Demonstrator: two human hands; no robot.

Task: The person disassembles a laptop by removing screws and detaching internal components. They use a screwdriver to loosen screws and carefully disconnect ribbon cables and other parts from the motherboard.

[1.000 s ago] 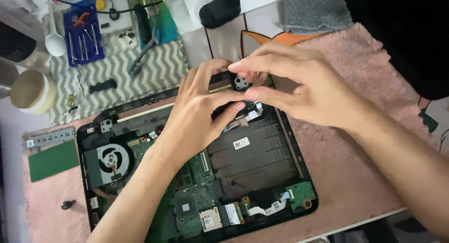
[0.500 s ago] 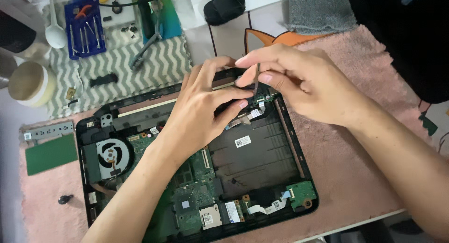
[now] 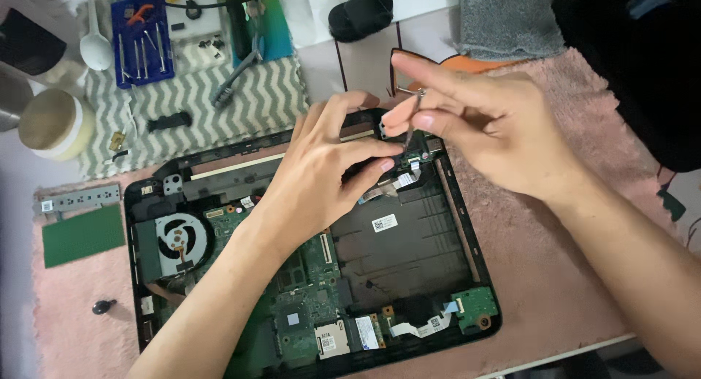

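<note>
The right hand [image 3: 504, 134] pinched a thin metal tool [image 3: 413, 116] over the opened laptop [image 3: 467, 226], at its far edge. The left hand [image 3: 325, 167] rested spread there, fingertips pressing a small flat cable [image 3: 398, 180]. The cooling fan [image 3: 179, 236] sat at the laptop's left.

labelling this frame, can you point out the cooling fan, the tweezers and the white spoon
cooling fan [image 3: 177, 238]: head view, on the round hub inside the opened laptop.
tweezers [image 3: 413, 120]: head view, on the thin metal shaft below the right hand's fingertips.
white spoon [image 3: 95, 52]: head view, on the bowl.
</note>
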